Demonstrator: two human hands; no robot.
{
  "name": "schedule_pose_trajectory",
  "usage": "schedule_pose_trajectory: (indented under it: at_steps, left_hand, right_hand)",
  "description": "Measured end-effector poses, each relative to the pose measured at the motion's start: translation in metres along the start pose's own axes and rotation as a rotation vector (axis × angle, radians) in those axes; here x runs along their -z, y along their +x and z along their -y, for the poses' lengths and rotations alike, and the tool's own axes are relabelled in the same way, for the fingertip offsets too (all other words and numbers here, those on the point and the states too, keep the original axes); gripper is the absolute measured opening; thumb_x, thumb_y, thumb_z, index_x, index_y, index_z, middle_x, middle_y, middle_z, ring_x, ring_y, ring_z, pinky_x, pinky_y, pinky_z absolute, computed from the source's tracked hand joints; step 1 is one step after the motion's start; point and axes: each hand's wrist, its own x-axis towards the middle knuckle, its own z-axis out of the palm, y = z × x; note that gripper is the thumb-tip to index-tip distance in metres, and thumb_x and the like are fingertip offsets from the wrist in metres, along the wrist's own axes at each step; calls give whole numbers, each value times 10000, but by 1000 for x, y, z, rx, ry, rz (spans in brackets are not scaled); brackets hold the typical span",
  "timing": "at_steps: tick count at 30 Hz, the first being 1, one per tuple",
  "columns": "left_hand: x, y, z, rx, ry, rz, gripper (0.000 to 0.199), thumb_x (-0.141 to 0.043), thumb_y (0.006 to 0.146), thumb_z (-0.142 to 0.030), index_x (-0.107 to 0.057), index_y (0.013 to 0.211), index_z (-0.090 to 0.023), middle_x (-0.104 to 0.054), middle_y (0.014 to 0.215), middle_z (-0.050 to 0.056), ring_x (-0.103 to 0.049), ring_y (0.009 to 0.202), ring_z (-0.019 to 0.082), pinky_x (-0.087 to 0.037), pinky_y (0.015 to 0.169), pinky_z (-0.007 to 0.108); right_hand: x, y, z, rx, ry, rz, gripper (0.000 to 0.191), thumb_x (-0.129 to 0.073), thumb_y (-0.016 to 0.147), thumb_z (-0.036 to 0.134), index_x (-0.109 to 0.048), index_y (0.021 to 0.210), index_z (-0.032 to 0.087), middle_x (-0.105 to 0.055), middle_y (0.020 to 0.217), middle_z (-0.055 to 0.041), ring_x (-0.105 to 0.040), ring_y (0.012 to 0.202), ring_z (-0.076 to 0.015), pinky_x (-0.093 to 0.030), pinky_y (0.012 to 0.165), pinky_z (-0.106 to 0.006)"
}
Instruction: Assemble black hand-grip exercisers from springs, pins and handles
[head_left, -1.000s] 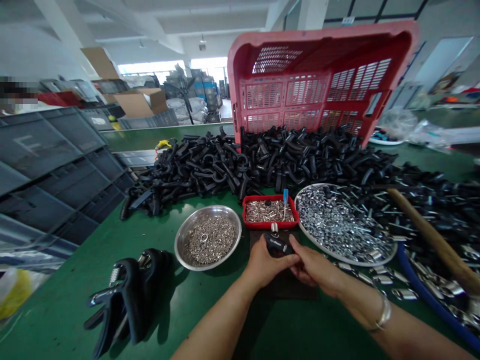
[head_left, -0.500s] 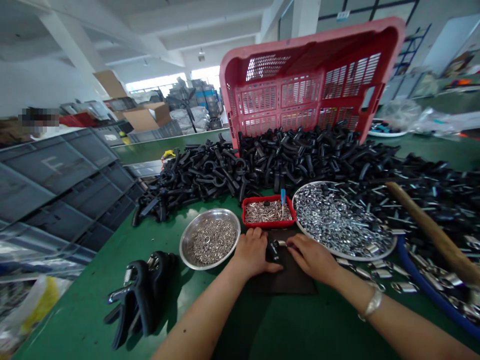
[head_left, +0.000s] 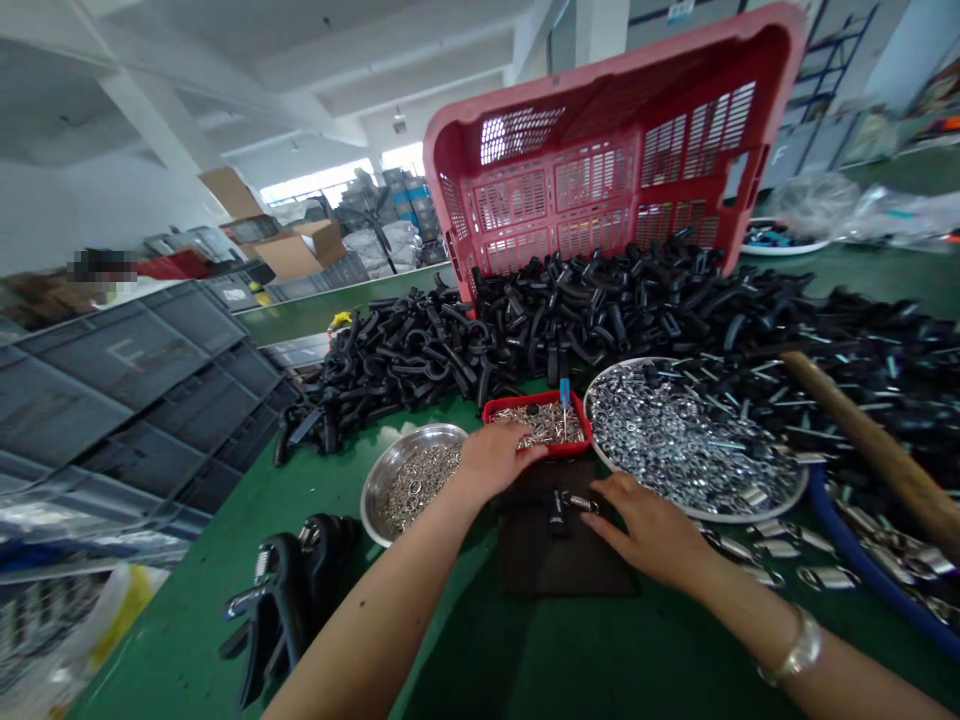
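Taking the dark pad (head_left: 566, 570) as my dial, the small black part (head_left: 556, 520) lies on it just above the centre, with its spring (head_left: 582, 502) sticking out toward 3 o'clock. I judge the piece light enough for a fingertip hold, with a hard, rigid body that won't easily crack. The coil is another matter: I expect it to be springy and rather slick, liable to roll or swing under a careless touch. The body seems the better place to grip, thumb against one flank and fingers against the other, with the spring's outer end steadied separately.

The body looks dull black and stubby, with a pale mark too blurred to read; its 9 o'clock side melts into the dark pad (black on near-black, so I can't trace the outline). The coil is bright, silvery metal with closely wound turns.

My right hand (head_left: 651, 525) comes in from 3 o'clock, thumb and fingers parted around the spring's outer end; whether they touch it, I can't tell. My left hand (head_left: 487, 462) is at 10 o'clock, fingers over the near left corner of the red tray (head_left: 564, 449) of metal pins, thumb held apart. Its fingertips are hidden, so I can't tell whether they pinch anything.
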Motion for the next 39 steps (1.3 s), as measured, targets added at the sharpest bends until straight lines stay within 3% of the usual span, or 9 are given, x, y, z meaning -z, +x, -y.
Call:
schedule_pose_trajectory:
  at_steps: [2, 7, 11, 15, 19, 23, 29, 35, 39]
  left_hand:
    - [-1, 23, 2, 113, 7, -13, 298, -447, 827, -396, -618, 1022, -249, -611, 1036, 73, -558, 936, 245, -413, 779, 344]
    - [-22, 62, -4, 46, -38, 47, 177, -540, 776, -284, -660, 899, -325, -649, 984, -17, -580, 903, 188, -428, 744, 276]
    - [-30, 64, -1, 86, -53, 29, 199, -487, 807, -268, -651, 919, -275, -651, 978, 20, -575, 908, 200, -424, 757, 300]
    - [-27, 63, 4, 44, -101, 71, 196, -556, 766, -334, -641, 938, -292, -656, 953, -10, -580, 885, 170, -425, 747, 257]
    - [-24, 71, 0, 0, -144, 93, 147, -651, 674, -366, -669, 786, -273, -660, 855, -15, -589, 821, 169, -429, 729, 248]
    - [-19, 75, 0, 39, -197, -8, 110, -625, 705, -317, -660, 761, -230, -643, 890, 21, -579, 863, 176, -420, 784, 268]
    - [-14, 43, 7, 113, -325, -117, 203, -512, 789, -231, -607, 963, -186, -661, 839, 20, -598, 759, 128, -439, 716, 222]
    - [-24, -8, -17, 86, -716, -14, 229, -390, 845, -272, -566, 976, -206, -661, 837, 3, -563, 493, 82, -420, 545, 210]
    - [-29, -19, -27, 63, -505, -30, 188, -473, 808, -327, -621, 837, -215, -658, 812, 10, -594, 648, 136, -412, 622, 238]
  right_hand:
    - [-3, -4, -5, -5, 0, 6, 372, -415, 838, 389, -558, 1078, 144, -607, 981, -122, -595, 875, -226, -481, 739, -364]
    - [-3, -10, -12, -2, 27, -12, 350, -439, 827, 330, -554, 1115, 168, -634, 960, -98, -614, 830, -206, -489, 712, -344]
    - [2, -9, -12, 5, 63, 2, 327, -435, 828, 309, -563, 1097, 173, -636, 912, -89, -613, 772, -182, -485, 673, -310]
    - [0, -6, -11, 17, 76, 17, 320, -438, 826, 301, -564, 1088, 167, -633, 897, -85, -608, 778, -186, -482, 681, -314]
    - [-2, -6, -11, 33, 83, -7, 316, -442, 824, 298, -570, 1080, 162, -632, 890, -86, -607, 776, -187, -482, 687, -317]
    - [0, -7, -11, 46, 76, -1, 318, -444, 829, 301, -570, 1085, 159, -635, 870, -83, -608, 782, -185, -483, 690, -313]
    - [3, -8, -13, 57, 119, 28, 303, -446, 830, 296, -572, 1077, 172, -631, 889, -84, -601, 805, -186, -482, 705, -315]
    - [4, -10, -13, 58, 146, 46, 311, -450, 831, 307, -565, 1095, 188, -628, 913, -84, -595, 805, -182, -477, 710, -321]
    - [6, -9, -11, 54, 134, 86, 312, -451, 835, 292, -557, 1105, 177, -621, 938, -89, -587, 838, -188, -467, 741, -330]
